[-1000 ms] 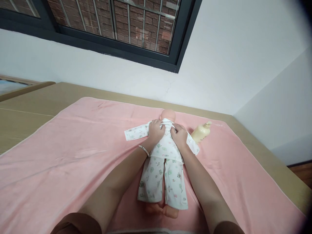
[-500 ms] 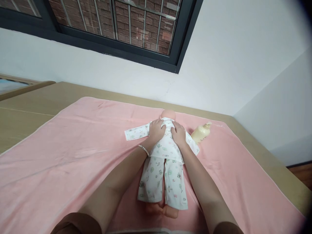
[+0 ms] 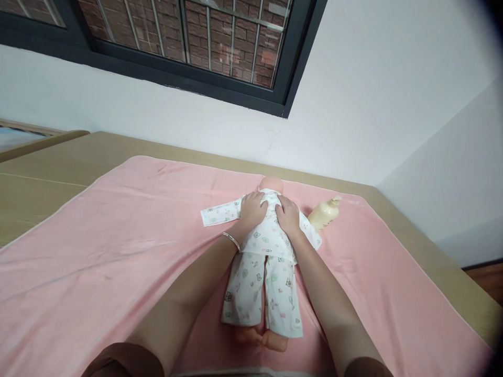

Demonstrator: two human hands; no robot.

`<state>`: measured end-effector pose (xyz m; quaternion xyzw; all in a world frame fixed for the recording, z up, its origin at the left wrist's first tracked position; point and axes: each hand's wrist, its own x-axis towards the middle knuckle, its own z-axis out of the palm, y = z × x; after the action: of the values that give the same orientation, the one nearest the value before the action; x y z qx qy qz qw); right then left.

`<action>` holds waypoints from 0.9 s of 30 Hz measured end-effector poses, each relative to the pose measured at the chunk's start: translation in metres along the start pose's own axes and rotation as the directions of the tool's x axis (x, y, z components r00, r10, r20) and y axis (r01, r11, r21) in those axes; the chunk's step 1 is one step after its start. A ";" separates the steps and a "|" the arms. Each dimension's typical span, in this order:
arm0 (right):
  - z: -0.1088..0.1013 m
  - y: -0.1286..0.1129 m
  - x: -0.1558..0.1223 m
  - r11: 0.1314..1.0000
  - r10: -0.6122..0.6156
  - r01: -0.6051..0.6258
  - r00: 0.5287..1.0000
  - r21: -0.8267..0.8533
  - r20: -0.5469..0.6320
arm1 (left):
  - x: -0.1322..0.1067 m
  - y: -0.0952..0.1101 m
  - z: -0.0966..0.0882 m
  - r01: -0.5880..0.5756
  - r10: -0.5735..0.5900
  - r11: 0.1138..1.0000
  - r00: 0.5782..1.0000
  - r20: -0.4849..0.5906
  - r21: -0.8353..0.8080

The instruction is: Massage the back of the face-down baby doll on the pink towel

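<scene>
A baby doll [image 3: 271, 235] in a white printed top and trousers lies stretched out, its head away from me and its bare feet toward me. My left hand [image 3: 253, 209] rests on the left side of its upper body, fingers laid over the shoulder and thumb spread inward. On the other side, my right hand [image 3: 288, 212] lies the same way, fingers pointing to the head. Both palms press on the cloth without gripping it. Whether the doll is face up or face down, I cannot tell. A bottle with pale yellow contents [image 3: 324, 213] lies beside its right-hand sleeve.
A pink blanket [image 3: 98, 246] spreads under the doll over a wooden surface [image 3: 47, 167]. Behind stand a white wall [image 3: 353, 104] and a dark-framed window [image 3: 288, 68] with bars and brickwork outside. At the far left a wooden rail [image 3: 51, 140] shows.
</scene>
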<state>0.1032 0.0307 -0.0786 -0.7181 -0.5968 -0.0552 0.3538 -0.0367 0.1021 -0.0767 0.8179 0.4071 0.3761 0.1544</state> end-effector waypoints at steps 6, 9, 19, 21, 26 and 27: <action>0.001 -0.001 -0.001 1.000 0.002 -0.002 1.000 -0.006 0.027 | -0.001 0.001 -0.001 -0.004 0.004 1.000 1.000 0.028 0.006; 0.000 -0.002 -0.002 1.000 -0.011 0.011 1.000 0.002 0.029 | -0.002 0.000 0.000 -0.014 0.014 1.000 1.000 0.024 -0.008; -0.004 -0.013 -0.015 0.993 -0.054 0.072 0.982 0.093 -0.183 | -0.008 0.006 -0.005 -0.038 0.033 0.998 0.996 -0.083 -0.060; -0.002 -0.013 -0.016 0.993 0.000 0.026 0.975 0.114 -0.222 | -0.008 0.007 -0.005 -0.013 0.007 0.999 0.995 -0.099 -0.053; 0.000 -0.009 -0.009 0.995 0.048 -0.032 0.984 0.094 -0.170 | -0.004 0.004 -0.002 0.021 -0.021 1.000 0.998 -0.067 -0.014; 0.000 -0.008 -0.007 0.996 0.037 -0.025 0.989 0.083 -0.142 | -0.004 0.004 -0.002 0.013 -0.014 1.000 0.999 -0.052 -0.004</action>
<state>0.0944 0.0247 -0.0786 -0.7065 -0.5601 -0.0770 0.4257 -0.0372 0.0969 -0.0754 0.8048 0.4158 0.3969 0.1479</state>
